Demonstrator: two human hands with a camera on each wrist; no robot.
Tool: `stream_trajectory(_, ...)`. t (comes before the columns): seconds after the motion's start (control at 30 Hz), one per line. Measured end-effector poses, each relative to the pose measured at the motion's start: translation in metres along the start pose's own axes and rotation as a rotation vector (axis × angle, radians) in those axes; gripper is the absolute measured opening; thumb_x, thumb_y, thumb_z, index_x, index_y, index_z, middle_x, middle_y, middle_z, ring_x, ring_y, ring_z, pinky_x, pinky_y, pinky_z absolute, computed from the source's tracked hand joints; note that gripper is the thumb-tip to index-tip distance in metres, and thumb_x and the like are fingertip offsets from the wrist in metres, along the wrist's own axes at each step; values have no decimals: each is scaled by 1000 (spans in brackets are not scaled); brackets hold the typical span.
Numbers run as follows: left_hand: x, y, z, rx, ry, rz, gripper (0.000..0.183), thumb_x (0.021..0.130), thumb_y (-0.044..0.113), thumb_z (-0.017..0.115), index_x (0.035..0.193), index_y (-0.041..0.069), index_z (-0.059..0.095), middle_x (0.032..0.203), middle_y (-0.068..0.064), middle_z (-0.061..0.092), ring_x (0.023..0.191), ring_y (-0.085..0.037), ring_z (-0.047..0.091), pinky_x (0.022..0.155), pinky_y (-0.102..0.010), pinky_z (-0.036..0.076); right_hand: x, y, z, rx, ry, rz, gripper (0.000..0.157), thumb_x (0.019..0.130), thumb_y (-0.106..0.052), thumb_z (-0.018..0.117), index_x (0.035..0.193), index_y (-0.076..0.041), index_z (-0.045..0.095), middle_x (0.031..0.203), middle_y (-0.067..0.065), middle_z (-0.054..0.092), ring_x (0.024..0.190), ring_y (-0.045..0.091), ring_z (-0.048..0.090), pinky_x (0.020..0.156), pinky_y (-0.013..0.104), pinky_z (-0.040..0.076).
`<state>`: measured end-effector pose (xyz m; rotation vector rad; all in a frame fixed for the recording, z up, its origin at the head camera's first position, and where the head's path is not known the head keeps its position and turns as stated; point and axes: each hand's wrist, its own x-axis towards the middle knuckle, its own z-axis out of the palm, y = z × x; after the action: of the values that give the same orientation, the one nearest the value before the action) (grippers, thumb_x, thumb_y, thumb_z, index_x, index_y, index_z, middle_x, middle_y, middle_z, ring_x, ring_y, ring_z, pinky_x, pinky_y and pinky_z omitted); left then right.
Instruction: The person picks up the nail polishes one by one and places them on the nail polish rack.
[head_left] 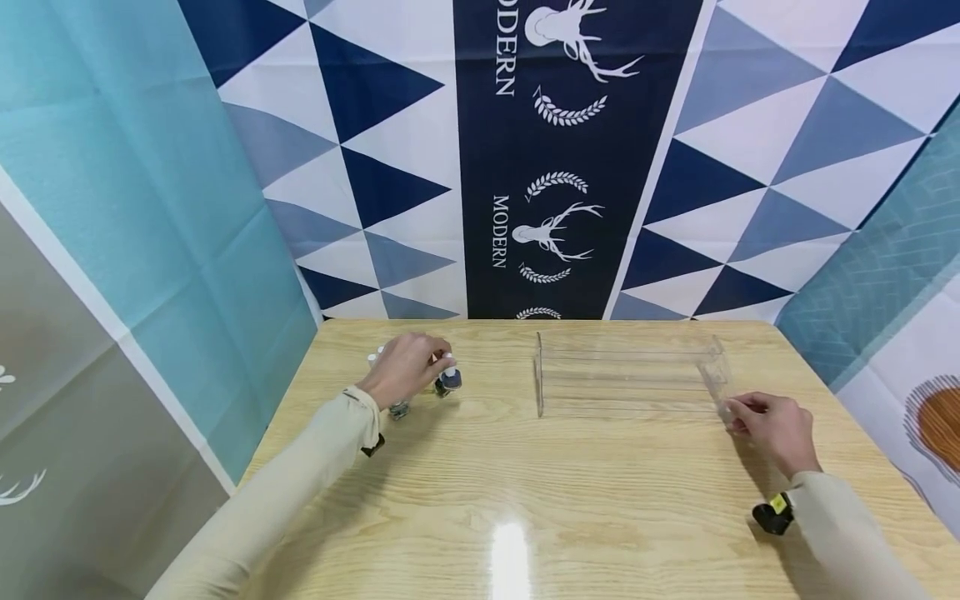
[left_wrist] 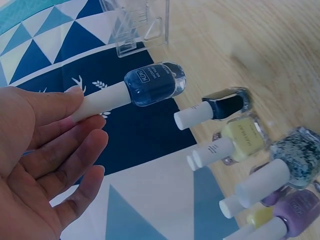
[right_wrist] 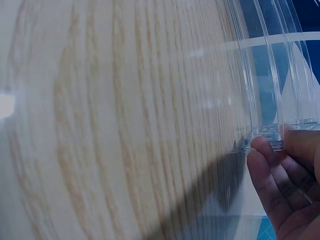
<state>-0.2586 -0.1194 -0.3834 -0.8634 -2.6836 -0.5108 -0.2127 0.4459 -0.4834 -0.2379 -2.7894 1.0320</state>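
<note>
My left hand (head_left: 408, 367) pinches the white cap of a dark blue nail polish bottle (left_wrist: 155, 84) between thumb and forefinger, the other fingers spread loosely. Beside it stand several more nail polish bottles: a black one (left_wrist: 227, 104), a pale yellow one (left_wrist: 245, 137), a speckled one (left_wrist: 297, 155) and a purple one (left_wrist: 296, 212), all with white caps. At the right, my right hand (head_left: 772, 429) grips the near right corner of a clear acrylic tiered rack (head_left: 630, 383), thumb on one side and fingertips on the other. No bottles show on its tiers.
The wooden table (head_left: 480, 483) ends at a patterned cloth backdrop (head_left: 390, 167) behind the rack. Teal cloth (head_left: 165, 208) hangs along the left side. A bright reflection lies near the table's front.
</note>
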Motion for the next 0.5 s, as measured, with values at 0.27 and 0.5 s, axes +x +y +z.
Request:
stream_trajectory(0.27,8,5,-4,19,-11,8,14,99,24,71,102,12,79,88,2,76,72,-7,67,67,-27,55,-1,1,-1,-1,-15,-3,37,106,-22,60,119,12,67,90,17,75,70,13,71,58,21,55)
stream_trajectory(0.5,13,10,-6,12,-11,15,17,101,26,70,104,12,79,91,2,76,76,-8,68,70,-28,55,-3,0,0,-25,-6,-24,36,106,-22,60,118,11,68,89,16,76,69,10,71,56,20,53)
